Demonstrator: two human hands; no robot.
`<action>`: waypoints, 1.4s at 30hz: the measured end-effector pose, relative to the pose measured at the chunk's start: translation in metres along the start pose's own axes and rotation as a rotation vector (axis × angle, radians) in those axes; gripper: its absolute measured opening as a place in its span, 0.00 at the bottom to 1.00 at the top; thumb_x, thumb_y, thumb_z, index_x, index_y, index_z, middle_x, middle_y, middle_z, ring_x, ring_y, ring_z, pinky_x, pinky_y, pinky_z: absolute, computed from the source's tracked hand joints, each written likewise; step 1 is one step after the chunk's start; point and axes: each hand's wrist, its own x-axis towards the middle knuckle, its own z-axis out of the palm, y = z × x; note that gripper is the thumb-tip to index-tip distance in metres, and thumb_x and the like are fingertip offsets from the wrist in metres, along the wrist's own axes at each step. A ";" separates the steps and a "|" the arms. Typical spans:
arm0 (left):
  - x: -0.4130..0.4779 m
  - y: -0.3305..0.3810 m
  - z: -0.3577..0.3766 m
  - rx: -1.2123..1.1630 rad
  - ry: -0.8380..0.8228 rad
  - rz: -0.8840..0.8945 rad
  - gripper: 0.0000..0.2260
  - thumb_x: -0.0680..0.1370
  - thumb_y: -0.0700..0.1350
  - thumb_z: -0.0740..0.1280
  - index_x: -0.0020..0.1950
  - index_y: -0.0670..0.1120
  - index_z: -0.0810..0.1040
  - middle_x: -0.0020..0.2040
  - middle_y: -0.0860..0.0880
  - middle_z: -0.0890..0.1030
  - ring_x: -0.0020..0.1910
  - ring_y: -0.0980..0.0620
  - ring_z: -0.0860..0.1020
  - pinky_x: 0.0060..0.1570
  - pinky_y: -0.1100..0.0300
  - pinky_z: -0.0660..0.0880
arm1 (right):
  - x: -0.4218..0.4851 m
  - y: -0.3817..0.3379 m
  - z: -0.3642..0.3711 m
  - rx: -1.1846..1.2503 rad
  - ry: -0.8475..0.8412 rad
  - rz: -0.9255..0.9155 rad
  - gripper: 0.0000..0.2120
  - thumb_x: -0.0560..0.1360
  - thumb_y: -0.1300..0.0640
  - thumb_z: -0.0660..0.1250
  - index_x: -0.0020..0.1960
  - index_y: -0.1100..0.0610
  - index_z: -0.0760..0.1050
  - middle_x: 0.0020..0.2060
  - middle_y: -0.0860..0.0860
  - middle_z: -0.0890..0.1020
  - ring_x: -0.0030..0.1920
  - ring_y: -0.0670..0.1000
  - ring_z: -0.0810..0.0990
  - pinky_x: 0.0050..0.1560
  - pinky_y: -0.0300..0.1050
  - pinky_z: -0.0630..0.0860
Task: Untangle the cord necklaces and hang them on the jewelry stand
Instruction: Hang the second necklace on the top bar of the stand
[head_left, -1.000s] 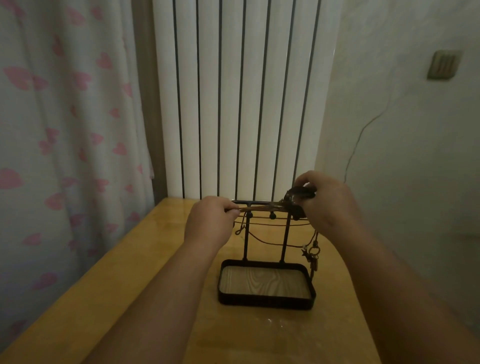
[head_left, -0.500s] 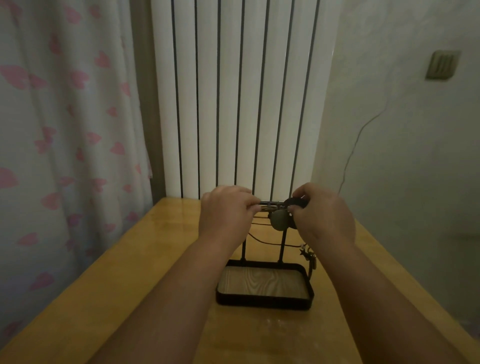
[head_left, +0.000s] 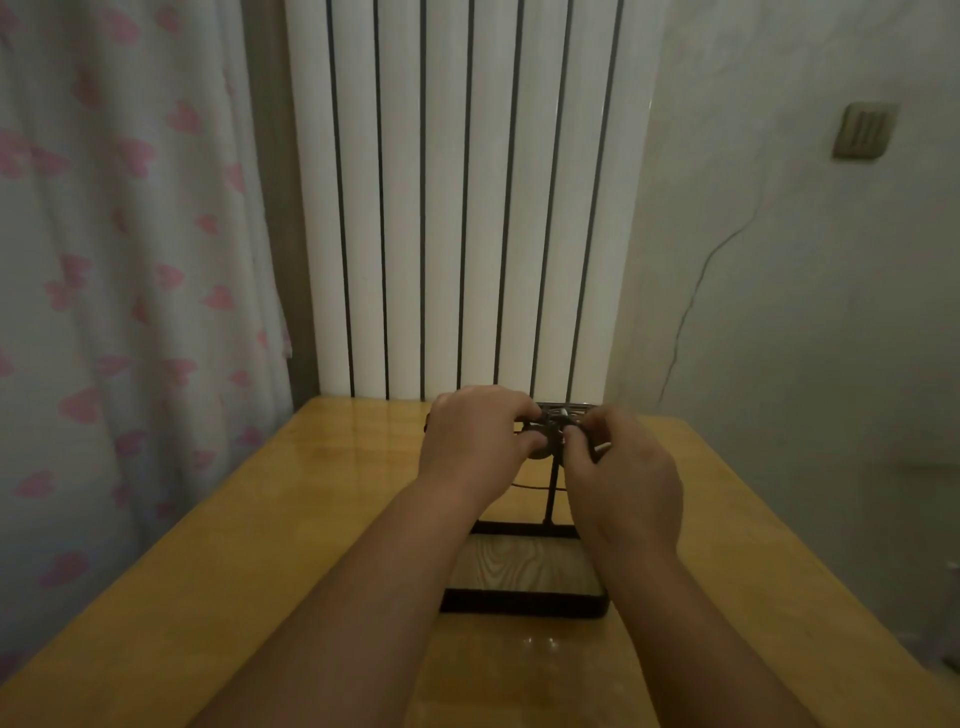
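A black wire jewelry stand (head_left: 551, 483) with a wood-floored tray base (head_left: 524, 607) stands on the table in front of me. Both hands are raised at its top bar. My left hand (head_left: 478, 441) curls its fingers around a round dark pendant (head_left: 546, 446) of a cord necklace. My right hand (head_left: 621, 483) pinches the cord just right of that pendant. A thin dark cord (head_left: 530, 486) sags between the uprights below the hands. Most of the top bar and the other necklaces are hidden behind my hands.
The yellow wooden table (head_left: 260, 561) runs away from me to a white column radiator (head_left: 467, 208). A curtain with pink hearts (head_left: 119, 260) hangs on the left. On the right is a pale wall with a switch plate (head_left: 862, 130).
Both hands have drawn closer together at the middle of the top bar. The left hand moved right onto the pendant, and the hanging charms at the stand's right side are now hidden.
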 end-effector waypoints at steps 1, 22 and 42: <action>-0.001 -0.001 0.001 -0.046 -0.004 -0.011 0.11 0.78 0.53 0.69 0.59 0.57 0.82 0.54 0.57 0.83 0.56 0.54 0.77 0.62 0.49 0.70 | -0.002 0.000 0.001 0.019 0.012 0.025 0.02 0.77 0.52 0.67 0.48 0.49 0.76 0.38 0.41 0.75 0.39 0.45 0.74 0.35 0.42 0.71; -0.007 -0.001 0.002 0.070 0.078 -0.085 0.15 0.73 0.57 0.73 0.58 0.57 0.79 0.54 0.58 0.79 0.56 0.56 0.74 0.60 0.56 0.65 | -0.015 0.015 0.028 0.407 -0.268 0.363 0.18 0.77 0.51 0.68 0.66 0.52 0.75 0.57 0.45 0.79 0.59 0.47 0.75 0.54 0.45 0.74; -0.008 -0.016 0.004 0.058 0.034 -0.063 0.13 0.82 0.49 0.64 0.65 0.57 0.79 0.53 0.53 0.82 0.54 0.52 0.77 0.61 0.50 0.70 | -0.012 0.016 0.043 0.421 -0.336 0.370 0.04 0.79 0.51 0.67 0.52 0.46 0.75 0.40 0.41 0.80 0.43 0.44 0.81 0.36 0.39 0.72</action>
